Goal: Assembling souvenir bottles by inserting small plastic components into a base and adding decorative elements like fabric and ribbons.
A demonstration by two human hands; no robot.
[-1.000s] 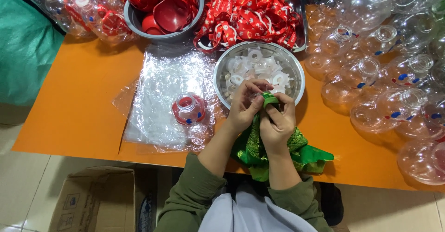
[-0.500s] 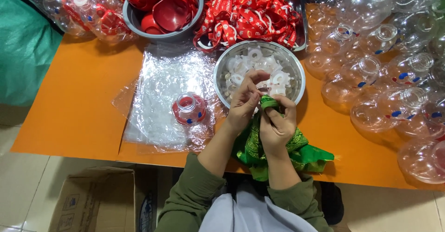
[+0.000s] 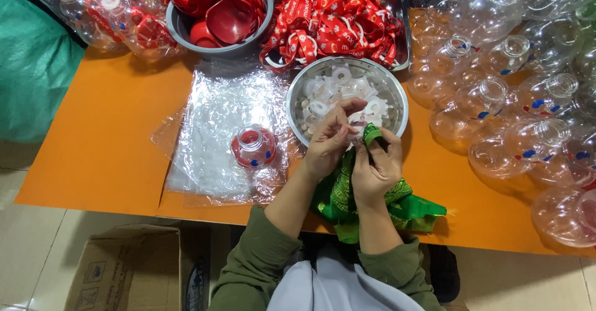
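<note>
Hands barely shifted; left hand and right hand both pinch one green cloth (two red-filled bowls behind).

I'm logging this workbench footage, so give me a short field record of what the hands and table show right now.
Left hand: left hand pinches a small white ring at the rim of the steel bowl
Right hand: right hand grips the green cloth near its top
Bowl contents: white plastic rings
Left of the hands: red-filled clear ball on a plastic sheet
Back of table: grey bowl of red caps, tray of red ribbons
Right side: empty clear balls
Surface: orange table
Floor: cardboard box
</note>
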